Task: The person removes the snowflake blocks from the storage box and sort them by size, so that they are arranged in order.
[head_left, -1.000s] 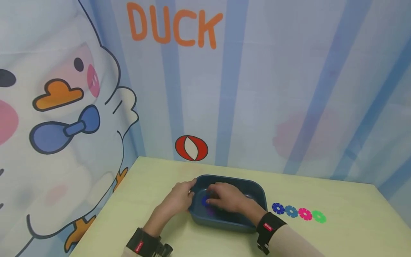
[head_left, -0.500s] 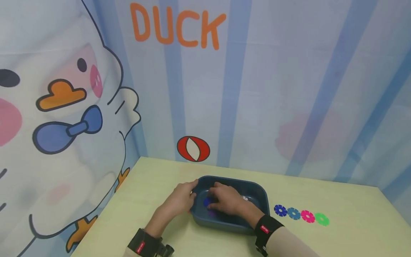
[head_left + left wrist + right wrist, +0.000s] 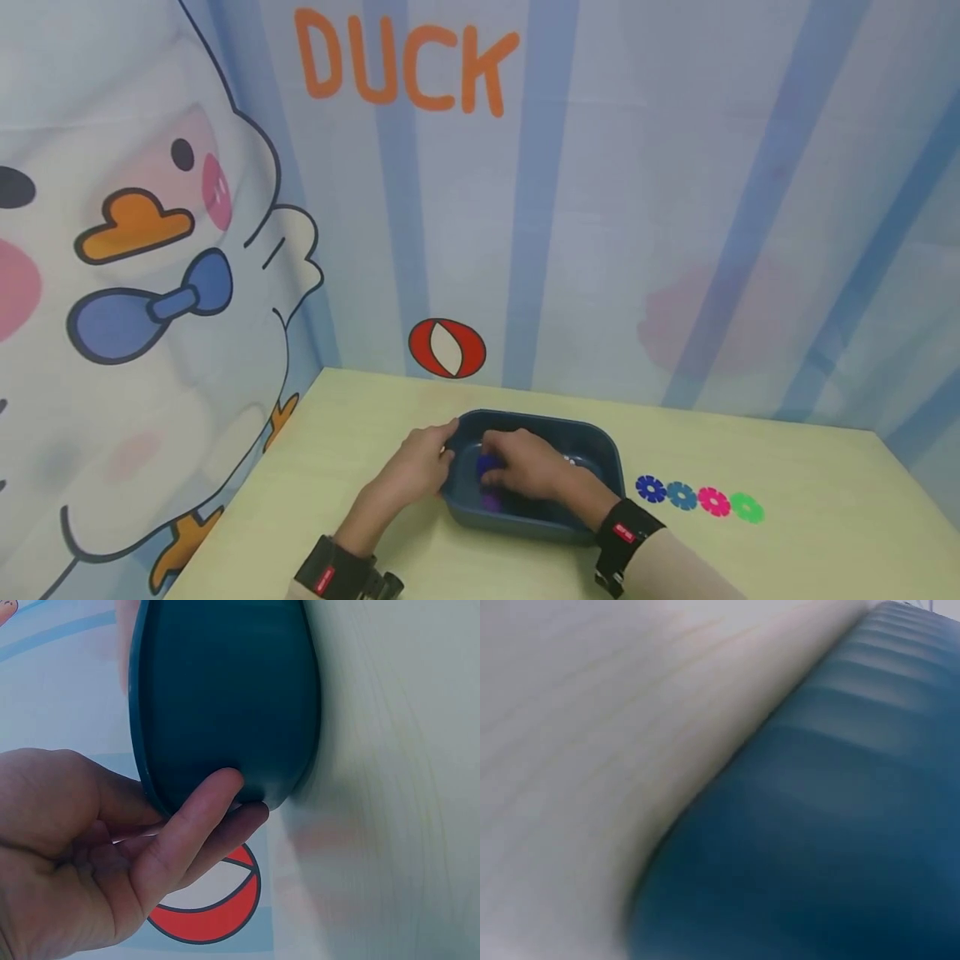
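A dark blue plastic bin (image 3: 525, 523) sits on the table. My left hand (image 3: 414, 467) grips its left end in the head view; in the left wrist view the fingers (image 3: 196, 817) curl against the bin's outer wall (image 3: 232, 690). Inside the bin, my right hand (image 3: 528, 465) pinches a blue snowflake disc (image 3: 487, 465) between thumb and fingers, which cover part of it. A purple disc (image 3: 491, 502) lies on the bin floor just below. Behind the right hand a bit of a white piece (image 3: 570, 460) shows. The right wrist view holds only the bin's outside (image 3: 817, 847) and tabletop.
Right of the bin, a dark blue disc (image 3: 650, 489), a lighter blue disc (image 3: 682, 496), a pink disc (image 3: 714, 502) and a green disc (image 3: 747, 507) form a row on the pale table (image 3: 825, 533). A printed duck curtain (image 3: 600, 208) hangs behind.
The right hand's fingers have closed on the blue disc, which now stands higher and partly behind them. The left hand keeps its grip on the bin; the row of discs is unchanged.
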The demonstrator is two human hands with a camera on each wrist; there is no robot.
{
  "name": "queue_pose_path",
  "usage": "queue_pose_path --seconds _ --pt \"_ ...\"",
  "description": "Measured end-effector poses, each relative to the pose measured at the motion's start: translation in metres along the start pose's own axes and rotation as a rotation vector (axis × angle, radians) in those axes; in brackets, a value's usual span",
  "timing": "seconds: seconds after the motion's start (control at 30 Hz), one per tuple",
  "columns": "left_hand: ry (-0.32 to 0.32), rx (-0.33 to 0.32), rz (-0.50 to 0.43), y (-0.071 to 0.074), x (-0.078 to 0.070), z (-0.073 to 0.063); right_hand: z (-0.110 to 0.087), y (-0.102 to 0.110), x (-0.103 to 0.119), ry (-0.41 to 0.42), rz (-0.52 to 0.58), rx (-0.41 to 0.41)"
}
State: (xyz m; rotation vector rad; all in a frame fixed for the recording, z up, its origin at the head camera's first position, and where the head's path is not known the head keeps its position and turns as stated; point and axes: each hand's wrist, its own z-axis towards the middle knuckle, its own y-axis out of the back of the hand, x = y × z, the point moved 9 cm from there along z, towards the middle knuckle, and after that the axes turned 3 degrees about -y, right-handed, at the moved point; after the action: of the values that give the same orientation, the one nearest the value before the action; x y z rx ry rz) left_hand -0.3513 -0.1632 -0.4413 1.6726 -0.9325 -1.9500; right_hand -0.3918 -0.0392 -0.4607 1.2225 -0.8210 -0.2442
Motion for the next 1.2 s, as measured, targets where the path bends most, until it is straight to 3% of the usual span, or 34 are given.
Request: queue_pose_path --seconds 0.27,0.6,0.83,1.2 --pt "0.014 0.003 -0.001 -0.005 0.003 0.0 -0.023 0.028 0.001 -0.007 0.117 -0.052" --pt "-0.002 0.029 -0.022 -0.015 -0.002 0.003 -0.077 0.066 -0.03 -0.077 0.275 -0.098" --pt "-0.003 0.019 -0.015 -0.012 -0.002 0.002 -0.113 0.095 -0.062 -0.163 0.258 -0.175" --pt "-0.002 0.0 -0.008 -0.004 0.0 0.001 -0.171 0.121 -0.111 -0.312 0.269 -0.249"
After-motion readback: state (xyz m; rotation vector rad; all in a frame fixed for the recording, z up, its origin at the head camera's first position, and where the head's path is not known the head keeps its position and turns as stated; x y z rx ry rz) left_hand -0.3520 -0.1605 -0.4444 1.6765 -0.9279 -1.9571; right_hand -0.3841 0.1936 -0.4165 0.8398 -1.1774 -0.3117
